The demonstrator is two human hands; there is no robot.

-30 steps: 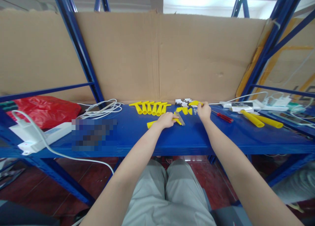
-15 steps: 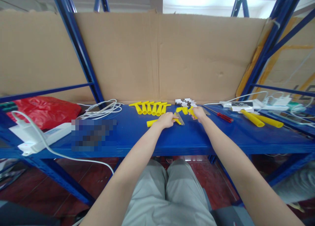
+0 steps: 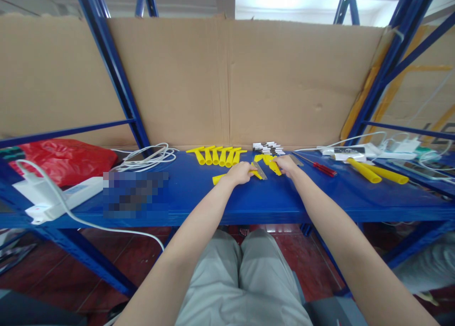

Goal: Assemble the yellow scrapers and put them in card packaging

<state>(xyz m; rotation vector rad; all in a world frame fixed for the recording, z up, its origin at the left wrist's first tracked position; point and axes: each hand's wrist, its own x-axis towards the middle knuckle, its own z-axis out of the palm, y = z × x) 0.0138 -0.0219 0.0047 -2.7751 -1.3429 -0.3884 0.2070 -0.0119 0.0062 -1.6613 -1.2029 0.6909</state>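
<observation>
My left hand [image 3: 241, 173] is closed around a yellow-handled scraper [image 3: 218, 179], which lies across the blue shelf. Its flat metal blade [image 3: 260, 171] sticks out to the right of my fingers. Just right of the blade, my right hand [image 3: 286, 165] has its fingers closed on a yellow plastic piece [image 3: 275, 168]; its exact shape is partly covered. Another yellow piece [image 3: 259, 158] lies behind the blade. A second metal blade [image 3: 296, 160] shows beyond my right hand. Behind, a stack of small white and black pieces [image 3: 268, 148] rests near the cardboard.
Several yellow T-shaped handles [image 3: 222, 157] stand in a row at the back. A red screwdriver [image 3: 325, 169] and two yellow tubes [image 3: 369, 172] lie to the right. At left are a power strip [image 3: 71, 197], coiled white cable [image 3: 151, 158] and red bag [image 3: 69, 160].
The yellow piece at my right fingers has shifted and turned toward the front of the shelf. My right hand has moved only slightly; my left hand and the scraper stay nearly still.
</observation>
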